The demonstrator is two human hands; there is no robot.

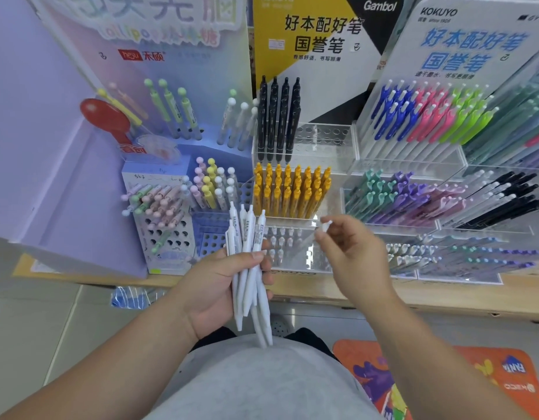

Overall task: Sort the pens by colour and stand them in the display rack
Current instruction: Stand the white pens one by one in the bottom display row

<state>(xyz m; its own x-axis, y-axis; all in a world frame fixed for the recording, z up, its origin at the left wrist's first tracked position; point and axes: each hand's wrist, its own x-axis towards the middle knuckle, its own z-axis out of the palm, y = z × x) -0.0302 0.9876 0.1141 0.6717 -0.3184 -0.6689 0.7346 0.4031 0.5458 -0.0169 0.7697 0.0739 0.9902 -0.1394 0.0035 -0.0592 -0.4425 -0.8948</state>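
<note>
My left hand (219, 283) grips a bundle of several white pens (247, 253), tips down and clicker ends up, in front of the shelf. My right hand (350, 250) hovers just right of the bundle and pinches the white end of one pen (325, 224) between thumb and fingertips; the remainder of that pen is blurred. Right behind both hands stands the clear acrylic display rack (292, 262). Its front tier holds several white-capped pens (280, 237), the tier above it yellow pens (292, 192), and the top tier black pens (278, 119).
A purple stand with pastel ball-top pens (162, 204) fills the left. To the right, clear tiers hold blue, pink and green pens (425, 113) and teal, purple and black ones (438, 198). The wooden shelf edge (444, 295) runs in front; an orange mat (444, 386) lies on the floor.
</note>
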